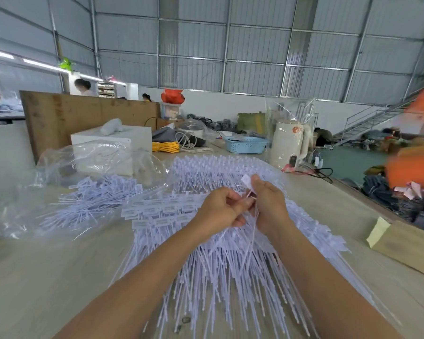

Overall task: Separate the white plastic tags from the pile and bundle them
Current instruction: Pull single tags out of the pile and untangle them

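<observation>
white plastic tags (long thin tails), fanned pile

Two hands work over the table: the left hand and the right hand, pinching one white tag between them. The tags lie in two heaps, too many to count: the big pile spreading from the middle to the near edge, and a smaller heap toward the left edge. One blue basket, one white kettle, one yellow coil of cable and one white box stand along the far edge. One brown envelope lies at the right edge.
</observation>
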A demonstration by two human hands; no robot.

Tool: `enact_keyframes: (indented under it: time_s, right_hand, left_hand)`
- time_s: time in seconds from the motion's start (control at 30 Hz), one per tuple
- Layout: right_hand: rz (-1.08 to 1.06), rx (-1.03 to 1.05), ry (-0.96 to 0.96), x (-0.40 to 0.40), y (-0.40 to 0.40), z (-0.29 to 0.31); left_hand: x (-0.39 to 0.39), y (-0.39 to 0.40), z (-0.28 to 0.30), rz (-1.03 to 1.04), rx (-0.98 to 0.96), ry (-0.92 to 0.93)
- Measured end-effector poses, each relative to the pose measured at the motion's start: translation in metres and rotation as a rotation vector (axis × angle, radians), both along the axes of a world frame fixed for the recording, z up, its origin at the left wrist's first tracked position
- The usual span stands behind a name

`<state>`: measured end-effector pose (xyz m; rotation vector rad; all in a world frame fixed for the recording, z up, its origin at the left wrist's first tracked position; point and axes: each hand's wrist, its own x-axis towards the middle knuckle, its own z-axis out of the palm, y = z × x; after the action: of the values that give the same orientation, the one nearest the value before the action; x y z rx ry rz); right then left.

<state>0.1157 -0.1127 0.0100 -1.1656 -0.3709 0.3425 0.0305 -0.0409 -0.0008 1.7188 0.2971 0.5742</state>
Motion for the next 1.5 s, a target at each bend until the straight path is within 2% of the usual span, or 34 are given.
enact_keyframes:
  time_s: [0.13,0.2,0.3,0.4,0.5,0.57,0.8,0.93,1.07,1.13,1.2,1.27,1.37,1.43,1.5]
  right_hand:
    - [-0.039,0.162,0.069,0.008,-0.011,0.011]
    - [-0.125,0.186,-0.009,0.012,-0.016,0.020]
    - [-0.312,0.142,-0.238,0.016,-0.020,0.030]
    - [-0.321,0.031,-0.336,0.013,-0.012,0.032]
    - [-0.225,-0.064,-0.239,0.008,0.001,0.035]
    - [-0.222,-0.120,-0.291,0.006,0.010,0.040]
    - [-0.027,-0.273,-0.479,-0.026,0.064,0.040]
    - [0.155,-0.354,-0.505,-0.057,0.107,0.034]
    - [0.350,-0.350,-0.580,-0.084,0.145,0.037]
    - [0.302,-0.410,-0.767,-0.089,0.163,0.037]
    - [0.098,-0.548,-1.061,-0.085,0.179,0.034]
    - [-0.103,-0.702,-1.252,-0.080,0.190,0.030]
    - [-0.208,-0.967,-1.307,-0.070,0.200,0.024]
    - [-0.073,-1.123,-1.239,-0.060,0.204,0.020]
    - [0.098,-1.135,-1.162,-0.053,0.206,0.016]
  left_hand:
    - [-0.003,-0.012,0.003,-0.162,-0.108,0.097]
    - [-0.004,-0.020,0.003,-0.216,-0.087,0.120]
    - [-0.005,-0.030,0.005,-0.326,-0.113,0.071]
    - [-0.006,-0.036,0.012,-0.358,-0.201,0.002]
    - [-0.008,-0.034,0.021,-0.258,-0.174,0.000]
    - [-0.011,-0.027,0.026,-0.165,-0.120,0.006]
    - [-0.044,0.022,0.024,0.319,0.412,0.024]
    - [-0.084,0.061,0.019,0.505,0.579,0.095]
    - [-0.124,0.112,0.018,0.654,0.671,0.187]
    - [-0.141,0.143,0.016,0.727,0.667,0.238]
    - [-0.155,0.173,0.012,0.804,0.673,0.324]
    - [-0.164,0.200,0.005,0.852,0.705,0.386]
    - [-0.164,0.229,-0.008,0.808,0.726,0.494]
    - [-0.154,0.240,-0.018,0.757,0.760,0.544]
    - [-0.142,0.245,-0.024,0.732,0.846,0.583]
